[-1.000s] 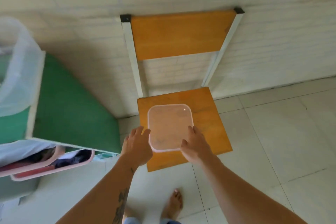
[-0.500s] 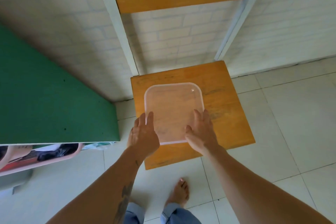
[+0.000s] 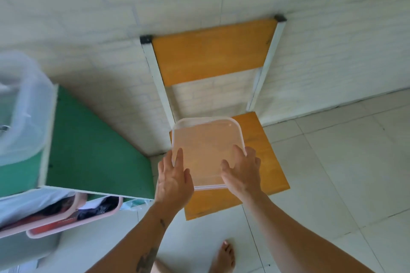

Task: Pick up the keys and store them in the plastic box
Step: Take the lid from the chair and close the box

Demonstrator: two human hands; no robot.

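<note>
- My left hand (image 3: 174,180) grips the box's (image 3: 205,153) near-left edge, fingers over its top.
- My right hand (image 3: 243,173) clasps the near-right edge the same way.
- The box is clear plastic, square with rounded corners, looking empty.
- I hold it over the chair (image 3: 269,168) seat; I can't tell whether it touches.
</note>
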